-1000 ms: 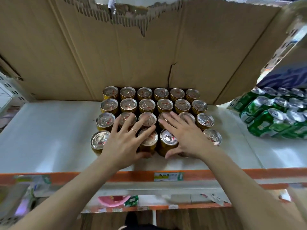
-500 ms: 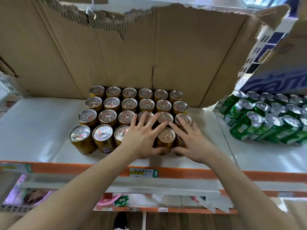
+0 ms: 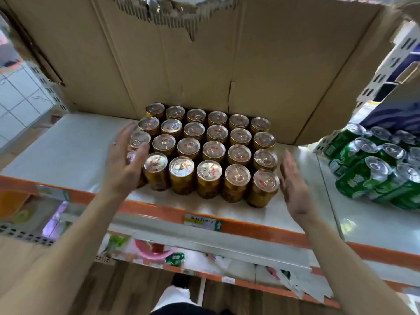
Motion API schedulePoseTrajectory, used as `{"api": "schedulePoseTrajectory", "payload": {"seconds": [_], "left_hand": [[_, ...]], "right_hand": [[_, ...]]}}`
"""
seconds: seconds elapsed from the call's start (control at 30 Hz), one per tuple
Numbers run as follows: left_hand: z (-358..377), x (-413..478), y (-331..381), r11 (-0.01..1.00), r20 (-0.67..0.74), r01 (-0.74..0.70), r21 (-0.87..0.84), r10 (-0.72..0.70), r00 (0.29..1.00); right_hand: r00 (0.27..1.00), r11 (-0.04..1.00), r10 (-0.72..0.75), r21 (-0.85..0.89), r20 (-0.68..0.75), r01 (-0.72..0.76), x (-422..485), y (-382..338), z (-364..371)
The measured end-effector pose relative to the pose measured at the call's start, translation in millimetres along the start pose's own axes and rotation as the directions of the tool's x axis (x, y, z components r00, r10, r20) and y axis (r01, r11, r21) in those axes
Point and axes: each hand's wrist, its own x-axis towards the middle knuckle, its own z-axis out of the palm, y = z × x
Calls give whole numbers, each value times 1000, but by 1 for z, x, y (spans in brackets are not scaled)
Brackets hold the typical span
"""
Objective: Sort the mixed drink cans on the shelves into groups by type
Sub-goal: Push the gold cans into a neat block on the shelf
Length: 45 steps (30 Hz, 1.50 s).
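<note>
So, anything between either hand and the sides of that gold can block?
Nothing visible. The left hand is at the gold cans' left side, overlapping its edge cans in view. The right hand is open beside the front right can, with only bare shelf between.

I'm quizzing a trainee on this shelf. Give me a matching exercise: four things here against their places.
Things:
1. gold cans
2. green cans
3. left hand
4. price label

Places:
A. on the shelf's orange front edge
B. open, at the left side of the gold block
C. far right of the shelf
D. middle of the shelf, in front of the torn cardboard

Pairs: 1-D, 2-C, 3-B, 4-A
</note>
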Motion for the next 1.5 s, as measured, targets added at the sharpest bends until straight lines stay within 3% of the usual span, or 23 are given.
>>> {"api": "schedulePoseTrajectory", "payload": {"seconds": [0.03, 0.1, 0.2, 0.33, 0.6, 0.7, 0.83, 0.93, 1.23, 1.5], "left_hand": [[-12, 3, -15, 971, -31, 180, -156, -187, 982], [-23, 10, -41, 812, 23, 431, -392, -460, 888], [-17, 16, -60, 634, 207, 589, -502, -573, 793], [-6, 29, -65, 610, 313, 642, -465, -565, 763], [-11, 71, -76, 558, 506, 661, -501, -431, 747], [-1, 101, -66, 549, 525, 663, -509, -412, 745], [16, 123, -59, 518, 570, 748, -415, -493, 658], [19, 128, -76, 502, 604, 780, -374, -506, 615], [29, 140, -98, 510, 529, 768, -387, -559, 638], [32, 138, -104, 465, 575, 781, -416, -530, 623]], "right_hand": [[1000, 1000, 5, 26, -7, -5, 3, 3, -1], [999, 998, 11, 70, -44, -8, 10, 5, -1], [998, 997, 36, 71, -54, -32, 18, 7, 7], [991, 996, 27, 92, -132, -15, 26, 14, 28], [989, 981, 42, 195, -138, -15, 51, 8, 10], [966, 990, -25, 125, -256, 59, 68, -4, 7], [961, 955, 179, 273, -212, -118, 90, -10, 21], [959, 949, 216, 270, -182, -163, 98, -3, 26], [956, 933, 166, 351, -241, -73, 117, -2, 14], [949, 942, 186, 320, -256, -98, 121, 14, -2]]}}
